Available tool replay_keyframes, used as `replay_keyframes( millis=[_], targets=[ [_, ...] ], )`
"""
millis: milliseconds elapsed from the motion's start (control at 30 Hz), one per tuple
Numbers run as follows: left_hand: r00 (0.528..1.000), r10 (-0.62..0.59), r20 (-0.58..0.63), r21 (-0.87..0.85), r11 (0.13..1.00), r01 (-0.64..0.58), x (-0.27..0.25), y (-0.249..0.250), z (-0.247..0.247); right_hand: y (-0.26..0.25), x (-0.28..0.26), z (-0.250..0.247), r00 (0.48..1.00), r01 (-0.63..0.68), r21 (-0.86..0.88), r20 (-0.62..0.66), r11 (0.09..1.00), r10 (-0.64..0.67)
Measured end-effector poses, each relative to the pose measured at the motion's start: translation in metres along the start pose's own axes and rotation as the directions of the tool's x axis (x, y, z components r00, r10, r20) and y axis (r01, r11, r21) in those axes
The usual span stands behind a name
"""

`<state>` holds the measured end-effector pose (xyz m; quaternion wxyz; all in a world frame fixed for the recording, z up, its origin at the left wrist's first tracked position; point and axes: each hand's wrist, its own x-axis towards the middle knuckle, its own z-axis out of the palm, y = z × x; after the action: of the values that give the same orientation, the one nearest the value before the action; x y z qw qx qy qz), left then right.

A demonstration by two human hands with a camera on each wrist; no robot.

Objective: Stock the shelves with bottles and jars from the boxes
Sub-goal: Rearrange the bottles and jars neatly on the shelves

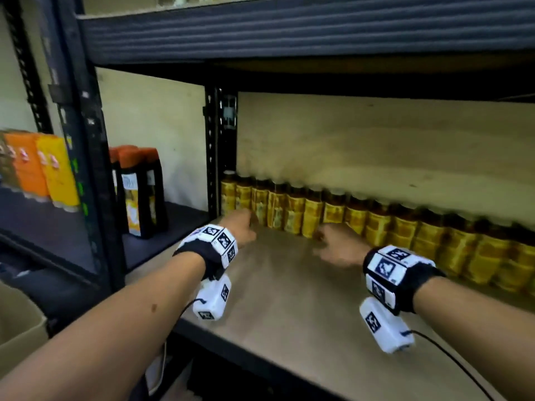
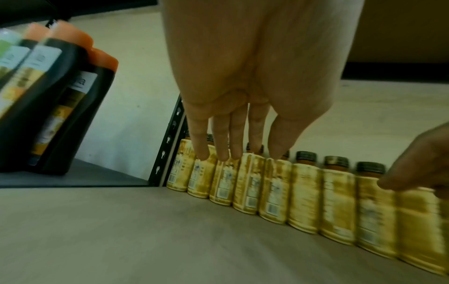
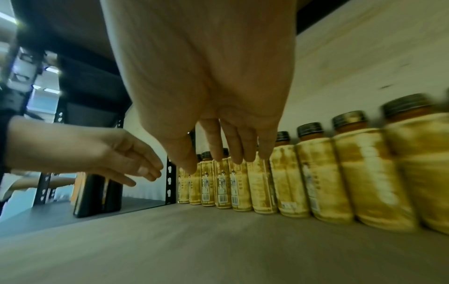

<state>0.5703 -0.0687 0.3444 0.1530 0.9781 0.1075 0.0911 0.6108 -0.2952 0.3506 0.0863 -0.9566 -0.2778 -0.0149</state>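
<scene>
Bottles (image 1: 292, 211), yellow-labelled and dark-capped, are shown standing upright in a single row along the back wall of the shelf (image 1: 289, 299), their long axes vertical and the row running from the corner post away to the right. The row lies directly ahead of both sets of fingertips, beyond them towards the wall. The left hand (image 1: 240, 227) is held in front of the row's left end, by the post; its fingers (image 2: 219, 142) are extended, slightly spread, and nothing is held in them. Whether the tips touch the bottles cannot be told. The right hand (image 1: 337, 246) is placed further right along the same row, its fingers (image 3: 239, 146) likewise extended and empty. Each hand is thus nearest its own stretch of the row. The bare board nearer than the fingertips is judged the space for a next row.
</scene>
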Motion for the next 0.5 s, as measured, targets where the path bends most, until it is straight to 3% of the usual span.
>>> replay_keyframes(
  millis=[67,167,233,367,500],
  targets=[
    [0.999,0.015,-0.044,-0.011,1.000,-0.015,0.035,-0.012,-0.004,-0.008,0.043,-0.002,0.994,0.065,-0.071,-0.082,0.995,-0.070],
    [0.989,0.038,-0.143,-0.093,0.994,-0.052,0.091,-0.018,-0.011,-0.022,0.106,-0.008,0.945,0.174,-0.145,-0.254,0.974,-0.206],
    [0.984,0.059,-0.169,-0.073,0.995,-0.072,0.126,-0.017,-0.016,-0.029,0.148,-0.010,0.922,0.191,-0.230,-0.291,0.954,-0.254],
    [0.986,0.108,-0.125,0.094,0.991,-0.097,0.175,-0.006,-0.017,-0.035,0.198,-0.010,0.940,0.133,-0.568,-0.188,0.813,-0.285],
    [0.994,0.084,-0.071,0.197,0.978,-0.069,0.190,-0.003,-0.008,-0.033,0.206,-0.004,0.947,0.173,-0.618,-0.109,0.767,-0.301]
  ],
)
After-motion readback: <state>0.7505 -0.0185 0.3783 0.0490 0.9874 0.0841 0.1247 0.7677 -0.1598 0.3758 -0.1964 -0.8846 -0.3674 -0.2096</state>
